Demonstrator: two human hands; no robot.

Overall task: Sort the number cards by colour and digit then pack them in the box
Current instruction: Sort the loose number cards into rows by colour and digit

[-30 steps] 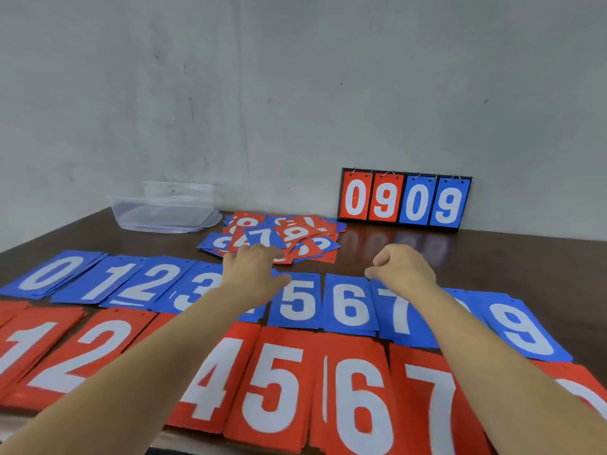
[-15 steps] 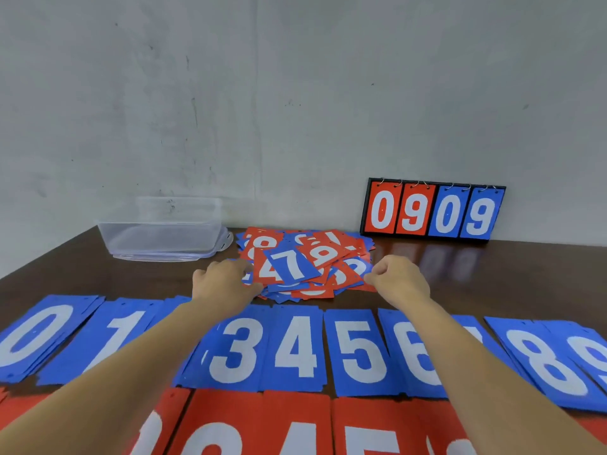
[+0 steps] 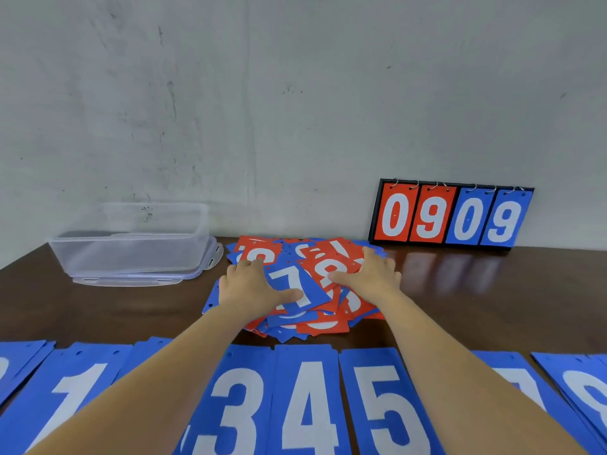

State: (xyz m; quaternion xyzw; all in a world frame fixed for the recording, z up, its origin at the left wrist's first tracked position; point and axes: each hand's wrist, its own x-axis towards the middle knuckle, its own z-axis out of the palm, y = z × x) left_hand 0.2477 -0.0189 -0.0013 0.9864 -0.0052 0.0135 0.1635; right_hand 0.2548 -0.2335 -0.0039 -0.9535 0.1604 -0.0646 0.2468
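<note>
- Your left hand [image 3: 244,287] and right hand [image 3: 371,277] lie flat on the unsorted pile [image 3: 315,323], fingers [image 3: 374,261] straight and spread, gripping nothing; you are probably bracketing it to draw it nearer.
- The cards are thin, matte rectangles with punched holes; a blue 7 [image 3: 289,284] lies on top.
- The sorted blue row [image 3: 305,399] lies near; the clear plastic box [image 3: 131,247] waits far left on the worktop [image 3: 492,307].

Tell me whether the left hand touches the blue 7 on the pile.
Touching. In the head view the left hand lays its thumb flat on the blue 7, with no gap between them.
</note>
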